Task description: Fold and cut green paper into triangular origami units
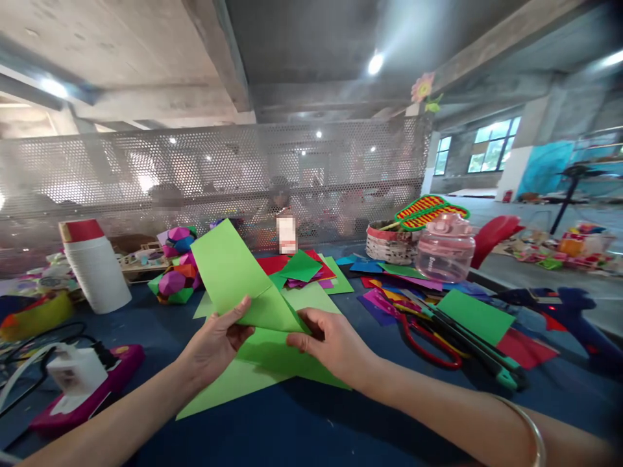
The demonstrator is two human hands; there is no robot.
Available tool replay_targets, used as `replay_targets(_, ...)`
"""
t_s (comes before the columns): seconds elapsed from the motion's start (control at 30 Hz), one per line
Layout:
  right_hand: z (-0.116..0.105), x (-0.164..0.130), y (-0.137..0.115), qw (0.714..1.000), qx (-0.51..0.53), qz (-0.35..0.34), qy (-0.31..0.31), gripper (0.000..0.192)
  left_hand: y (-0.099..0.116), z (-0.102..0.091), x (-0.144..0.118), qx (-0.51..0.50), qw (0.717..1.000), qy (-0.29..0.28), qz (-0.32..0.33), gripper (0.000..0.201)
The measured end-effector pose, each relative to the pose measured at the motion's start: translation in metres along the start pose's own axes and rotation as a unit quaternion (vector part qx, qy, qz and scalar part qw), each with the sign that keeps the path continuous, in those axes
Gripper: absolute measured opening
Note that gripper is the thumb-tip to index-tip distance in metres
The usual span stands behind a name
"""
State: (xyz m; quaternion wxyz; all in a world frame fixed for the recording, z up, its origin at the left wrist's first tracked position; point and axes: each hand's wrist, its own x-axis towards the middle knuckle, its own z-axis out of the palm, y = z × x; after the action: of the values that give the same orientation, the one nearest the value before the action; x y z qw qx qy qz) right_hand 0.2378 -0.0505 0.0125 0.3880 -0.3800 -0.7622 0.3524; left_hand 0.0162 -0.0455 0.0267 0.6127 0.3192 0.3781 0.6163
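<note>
A sheet of light green paper (238,263), partly folded, is held up between both hands above the dark blue table. My left hand (219,340) pinches its left side, thumb on top and fingers curled underneath. At the right edge, my right hand (331,344) grips the same paper between thumb and fingers. Beneath it lie more light green sheets (209,402), flat on the table. Just beyond the hands is a small pile of cut paper with a darker green piece (300,266) on top, over red and purple pieces.
Right: red-handled scissors (433,347), a green-and-black cutter (487,353), coloured paper (477,314), a clear bottle (445,253), a woven basket (389,243) and a blue glue gun (559,308). Left: stacked white cups (100,272), folded paper ornaments (172,282) and a purple power strip (117,370). Perforated metal panel (233,162) behind.
</note>
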Motion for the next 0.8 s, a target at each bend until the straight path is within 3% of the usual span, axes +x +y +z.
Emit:
replay_targets(0.13,-0.0005,0.0003,-0.0014,0.997,0.076,0.007,-0.01,0.039,0.0009,0.0014,-0.002,-0.012,1.0,-0.006,0.009,0.015)
replay_targets(0.4,-0.0002,0.0012,-0.0041,0.994,0.108,0.012,0.015,0.046,0.0,-0.0001,-0.0031,-0.031,0.999,-0.024,0.0,0.012)
replay_targets(0.5,-0.0013,-0.0001,-0.0044,0.994,0.104,0.006,0.023,0.036,-0.0011,-0.0024,-0.0012,-0.034,0.999,-0.027,0.002,0.011)
replay_targets(0.6,-0.002,-0.0023,-0.0036,0.997,0.044,-0.032,0.055,0.066,-0.0013,-0.0034,0.0011,-0.034,0.999,-0.017,0.01,0.012)
replay_targets(0.63,-0.0019,-0.0028,-0.0027,0.996,0.02,-0.053,0.07,0.066,-0.0013,-0.0032,0.0016,-0.036,0.999,-0.013,0.008,0.012)
replay_targets(0.73,-0.0012,-0.0026,0.0013,0.988,-0.042,-0.108,0.098,0.027,-0.0009,-0.0017,0.0015,-0.043,0.999,-0.008,0.001,0.015)
replay_targets(0.8,-0.0008,-0.0012,0.0035,0.982,-0.074,-0.132,0.109,0.024,-0.0009,-0.0008,0.0005,-0.044,0.999,-0.009,0.0,0.017)
